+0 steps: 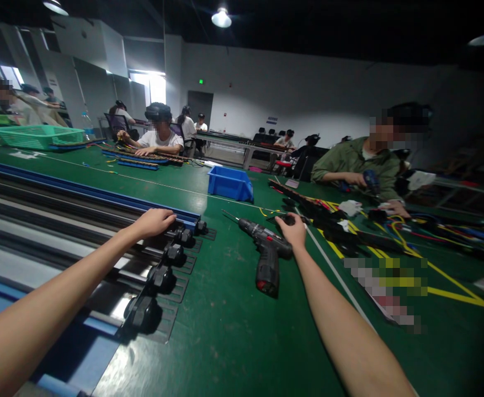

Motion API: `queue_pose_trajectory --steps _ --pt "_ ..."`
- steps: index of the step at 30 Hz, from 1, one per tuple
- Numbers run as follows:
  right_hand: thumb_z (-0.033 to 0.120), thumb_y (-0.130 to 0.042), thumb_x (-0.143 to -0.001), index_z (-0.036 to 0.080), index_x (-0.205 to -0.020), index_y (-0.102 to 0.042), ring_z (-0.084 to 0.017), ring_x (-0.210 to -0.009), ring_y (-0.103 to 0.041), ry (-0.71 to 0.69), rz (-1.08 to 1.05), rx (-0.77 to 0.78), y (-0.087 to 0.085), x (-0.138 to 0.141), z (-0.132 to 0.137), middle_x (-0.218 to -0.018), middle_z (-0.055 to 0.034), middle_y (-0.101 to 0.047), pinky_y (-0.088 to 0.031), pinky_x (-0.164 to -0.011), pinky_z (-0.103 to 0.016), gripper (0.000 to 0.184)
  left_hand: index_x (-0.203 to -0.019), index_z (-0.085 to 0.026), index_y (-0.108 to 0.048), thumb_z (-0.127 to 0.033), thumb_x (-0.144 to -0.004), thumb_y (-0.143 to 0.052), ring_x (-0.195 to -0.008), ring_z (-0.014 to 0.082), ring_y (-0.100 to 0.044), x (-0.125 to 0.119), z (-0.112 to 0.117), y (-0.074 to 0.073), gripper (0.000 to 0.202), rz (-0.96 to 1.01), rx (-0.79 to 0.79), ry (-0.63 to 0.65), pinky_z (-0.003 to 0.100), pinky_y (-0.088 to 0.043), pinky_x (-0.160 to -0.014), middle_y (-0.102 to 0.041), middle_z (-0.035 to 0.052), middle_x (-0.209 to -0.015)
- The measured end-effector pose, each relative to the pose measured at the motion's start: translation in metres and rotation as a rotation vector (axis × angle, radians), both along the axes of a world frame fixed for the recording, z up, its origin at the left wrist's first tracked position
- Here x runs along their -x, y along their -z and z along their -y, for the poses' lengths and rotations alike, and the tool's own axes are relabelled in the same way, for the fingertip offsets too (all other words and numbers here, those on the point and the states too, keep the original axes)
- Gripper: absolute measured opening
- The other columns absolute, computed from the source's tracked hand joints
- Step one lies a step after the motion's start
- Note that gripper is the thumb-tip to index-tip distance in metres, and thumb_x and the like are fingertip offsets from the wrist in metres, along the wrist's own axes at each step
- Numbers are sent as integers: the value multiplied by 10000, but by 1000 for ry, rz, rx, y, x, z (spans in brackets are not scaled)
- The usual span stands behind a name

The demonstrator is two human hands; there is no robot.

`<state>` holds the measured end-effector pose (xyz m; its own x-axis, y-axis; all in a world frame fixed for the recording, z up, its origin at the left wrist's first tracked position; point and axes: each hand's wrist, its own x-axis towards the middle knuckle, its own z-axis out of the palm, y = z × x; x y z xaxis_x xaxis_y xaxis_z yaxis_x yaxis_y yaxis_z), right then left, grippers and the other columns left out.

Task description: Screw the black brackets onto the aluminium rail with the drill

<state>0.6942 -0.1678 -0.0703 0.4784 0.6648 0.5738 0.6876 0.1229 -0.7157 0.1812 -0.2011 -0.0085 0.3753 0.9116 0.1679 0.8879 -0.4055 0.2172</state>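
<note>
My left hand (pixel 157 221) lies over the far rail of a row of long blue-and-black rails (pixel 80 204), its fingers bent over near the end. Black end fittings with round knobs (pixel 159 278) line the right ends of the rails. Beyond the drill, my right hand (pixel 294 230) curls its thumb and fingers around a small dark thing, mostly hidden. A black cordless drill (pixel 266 248) with a long thin bit lies on its side on the green table (pixel 221 336), just left of my right wrist.
A blue bin (pixel 230 183) stands past the drill, a green basket (pixel 37 137) at far left. Cables and dark strips (pixel 349 231) spread over the right side. A co-worker in a green shirt (pixel 349 162) holds a blue drill there; another person (pixel 159 135) sits opposite.
</note>
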Motion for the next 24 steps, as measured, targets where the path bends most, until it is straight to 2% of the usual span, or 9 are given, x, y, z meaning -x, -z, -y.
queue_pose_trajectory --steps 14,24 --pt "491 -699 -703 167 -1095 -671 -281 -965 -638 8 91 -18 5 -3 -3 -1050 -126 -705 -480 -909 -422 510 -902 -201 -679 -519 -944 -307 -897 269 -657 0 -2 0 491 -8 7 -10 307 -425 -734 -721 101 -980" --pt "485 -704 -706 161 -1060 -707 -275 -981 -626 -18 105 -53 4 -2 -1 -1058 -123 -707 -451 -951 -423 480 -973 -195 -695 -514 -944 -310 -965 271 -655 0 -2 1 501 4 12 -10 305 -440 -791 -720 106 -1035"
